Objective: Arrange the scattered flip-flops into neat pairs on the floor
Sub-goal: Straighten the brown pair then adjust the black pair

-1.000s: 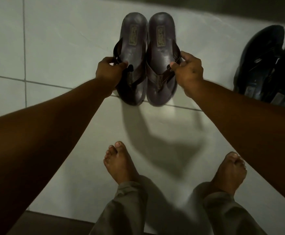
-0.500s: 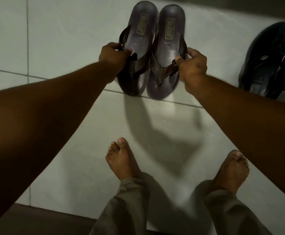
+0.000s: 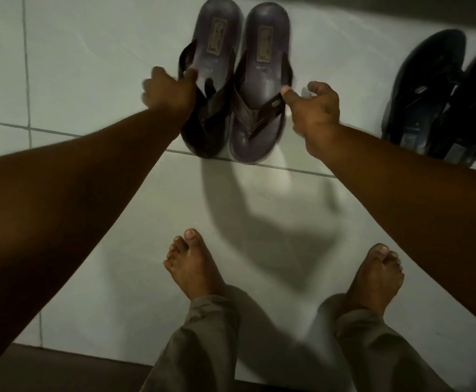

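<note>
Two brown flip-flops lie side by side on the white tile floor, toes towards me. My left hand (image 3: pixel 168 93) is blurred at the outer strap of the left brown flip-flop (image 3: pixel 215 38); its thumb touches the strap and its fingers are spread away. My right hand (image 3: pixel 314 108) is beside the right brown flip-flop (image 3: pixel 265 52). Its thumb tip rests against the outer strap, and the thumb and forefinger are apart with nothing between them. A pair of black flip-flops (image 3: pixel 429 89) lies close together at the right.
My bare left foot (image 3: pixel 192 267) and right foot (image 3: pixel 375 278) stand on the tile just behind the brown pair. A dark strip (image 3: pixel 372 7) runs along the far edge of the floor. A darker floor band (image 3: pixel 61 369) lies at the near left.
Both hands gripped the straps and set the brown pair a little farther away on the floor. Now the fingers have loosened and the right hand has come off its strap.
</note>
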